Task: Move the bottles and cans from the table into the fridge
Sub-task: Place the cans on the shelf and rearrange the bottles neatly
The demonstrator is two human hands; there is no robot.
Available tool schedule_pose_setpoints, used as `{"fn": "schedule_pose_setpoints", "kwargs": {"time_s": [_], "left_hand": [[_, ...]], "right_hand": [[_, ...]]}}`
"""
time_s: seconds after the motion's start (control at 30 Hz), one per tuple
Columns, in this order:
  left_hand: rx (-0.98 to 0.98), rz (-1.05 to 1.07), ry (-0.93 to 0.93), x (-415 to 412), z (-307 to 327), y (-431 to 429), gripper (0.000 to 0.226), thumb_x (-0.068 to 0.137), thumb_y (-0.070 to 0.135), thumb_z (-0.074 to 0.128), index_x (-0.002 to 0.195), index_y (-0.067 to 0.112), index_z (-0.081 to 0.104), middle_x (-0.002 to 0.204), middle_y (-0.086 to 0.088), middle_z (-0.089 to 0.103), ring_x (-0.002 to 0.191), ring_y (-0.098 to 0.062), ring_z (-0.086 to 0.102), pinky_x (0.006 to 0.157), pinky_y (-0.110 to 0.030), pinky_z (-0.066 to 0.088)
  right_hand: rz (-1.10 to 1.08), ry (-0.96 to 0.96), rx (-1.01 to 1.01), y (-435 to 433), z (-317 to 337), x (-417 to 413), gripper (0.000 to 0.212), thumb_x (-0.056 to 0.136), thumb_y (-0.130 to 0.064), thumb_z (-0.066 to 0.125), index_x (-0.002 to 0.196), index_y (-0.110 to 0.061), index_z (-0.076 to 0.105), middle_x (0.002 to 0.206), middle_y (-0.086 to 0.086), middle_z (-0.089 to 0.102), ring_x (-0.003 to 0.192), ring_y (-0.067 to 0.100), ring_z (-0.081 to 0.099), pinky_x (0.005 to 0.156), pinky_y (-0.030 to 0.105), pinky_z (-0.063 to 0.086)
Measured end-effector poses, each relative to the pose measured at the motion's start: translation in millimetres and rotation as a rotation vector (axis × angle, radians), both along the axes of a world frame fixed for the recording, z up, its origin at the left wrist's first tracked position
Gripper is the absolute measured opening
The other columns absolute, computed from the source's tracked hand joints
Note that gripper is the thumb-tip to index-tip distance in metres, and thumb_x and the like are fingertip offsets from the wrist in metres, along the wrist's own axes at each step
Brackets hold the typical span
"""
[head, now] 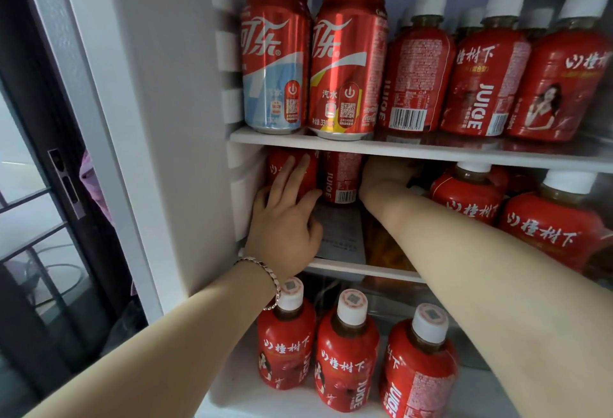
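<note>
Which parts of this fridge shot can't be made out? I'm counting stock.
Head view only:
- Right hand: fingers hidden under the upper shelf; grip unknown.
- Back-row bottles: hidden behind the front row.
- Rightmost bottle: cut by the frame edge.
- Table: not in view.

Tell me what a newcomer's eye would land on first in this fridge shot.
Two red cola cans stand at the left of the top shelf, beside a row of white-capped red juice bottles. On the middle shelf, both hands reach in: the left hand lies flat against a juice bottle, and the right hand goes deeper, its fingers hidden.
</note>
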State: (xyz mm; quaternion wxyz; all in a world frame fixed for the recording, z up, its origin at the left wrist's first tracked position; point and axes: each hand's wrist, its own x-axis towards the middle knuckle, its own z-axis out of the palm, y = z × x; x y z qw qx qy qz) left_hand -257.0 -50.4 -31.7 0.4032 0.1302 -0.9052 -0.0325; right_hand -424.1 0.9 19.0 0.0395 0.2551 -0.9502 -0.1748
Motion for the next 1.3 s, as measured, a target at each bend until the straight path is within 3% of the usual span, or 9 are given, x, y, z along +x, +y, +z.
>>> {"fn": "schedule_pose_setpoints", "kwargs": {"time_s": [0.17,0.3,0.4,0.8,0.97,1.07,1.13,1.23,1.3], "left_hand": [[-0.003,0.011,-0.02,0.6,1.9,0.8,0.04,0.075,0.013,0.059,0.115,0.012,0.06,0.152,-0.01,0.021,0.141,-0.026,0.011,0.106,-0.043,0.018],[-0.007,0.02,-0.031,1.4,2.6,1.2,0.042,0.075,0.013,0.059,0.117,0.011,0.059,0.151,-0.011,0.022,0.141,-0.028,0.013,0.106,-0.046,0.021],[-0.01,0.016,-0.03,1.1,2.8,2.4,0.043,0.075,0.012,0.059,0.118,0.01,0.059,0.15,-0.013,0.025,0.14,-0.03,0.015,0.105,-0.049,0.023],[-0.004,0.02,-0.018,2.9,6.5,6.9,0.062,0.079,0.01,0.058,0.138,0.01,0.039,0.152,-0.007,0.021,0.141,-0.021,0.011,0.11,-0.037,0.011],[0.02,0.006,0.009,2.7,8.0,7.7,0.073,0.08,0.01,0.057,0.144,0.008,0.022,0.152,-0.007,0.021,0.14,-0.015,0.01,0.112,-0.03,0.006],[0.03,0.009,0.019,1.7,6.7,8.8,0.074,0.082,0.01,0.054,0.145,0.007,0.016,0.153,-0.007,0.019,0.138,-0.009,0.004,0.113,-0.028,0.003],[0.043,0.008,0.024,2.1,6.2,8.8,0.075,0.081,0.008,0.054,0.145,0.006,0.015,0.152,-0.008,0.019,0.139,-0.011,0.006,0.114,-0.029,0.005],[0.05,-0.01,0.029,2.2,6.1,7.8,0.076,0.078,0.006,0.056,0.144,0.005,0.018,0.152,-0.01,0.021,0.141,-0.018,0.012,0.114,-0.033,0.009],[0.044,-0.015,0.031,2.0,5.9,6.8,0.076,0.078,0.007,0.056,0.144,0.006,0.019,0.152,-0.009,0.021,0.141,-0.019,0.012,0.113,-0.033,0.009]], "right_hand": [[0.011,0.143,-0.01,10.8,7.3,11.8,0.056,0.084,-0.001,0.056,0.137,-0.002,0.037,0.14,0.019,0.039,0.128,0.039,0.037,0.101,0.048,0.038],[0.237,0.377,0.315,28.9,11.4,15.5,0.056,0.097,-0.026,0.045,0.145,-0.005,0.024,0.152,0.016,0.024,0.139,0.033,0.022,0.113,0.027,0.021],[0.411,0.614,0.45,37.8,12.7,22.8,0.068,0.093,-0.024,0.052,0.148,-0.009,0.015,0.155,0.012,0.011,0.142,0.036,0.009,0.113,0.052,0.007],[0.734,0.572,0.435,65.3,24.4,41.1,0.078,0.083,-0.022,0.066,0.147,-0.02,0.021,0.154,0.003,0.014,0.14,0.029,0.013,0.112,0.043,0.017],[1.106,0.629,0.509,50.4,31.8,46.3,0.057,0.085,-0.022,0.062,0.137,-0.026,0.042,0.148,0.0,0.033,0.137,0.024,0.025,0.112,0.038,0.02],[1.228,0.761,0.239,44.2,24.0,55.3,0.033,0.08,-0.034,0.065,0.112,-0.039,0.063,0.127,-0.016,0.057,0.125,0.009,0.048,0.11,0.031,0.032],[1.26,0.724,0.011,47.7,5.0,54.2,0.038,0.084,-0.019,0.062,0.121,-0.027,0.06,0.137,-0.002,0.051,0.134,0.019,0.038,0.115,0.039,0.014],[1.09,0.274,-0.694,66.3,-18.3,62.5,0.057,0.071,0.006,0.067,0.126,-0.004,0.054,0.137,0.021,0.045,0.132,0.04,0.034,0.113,0.052,0.019],[0.758,-0.081,-1.116,72.9,-26.0,68.3,0.068,0.073,-0.002,0.068,0.135,-0.007,0.042,0.139,0.017,0.036,0.132,0.033,0.031,0.112,0.044,0.025]]}}
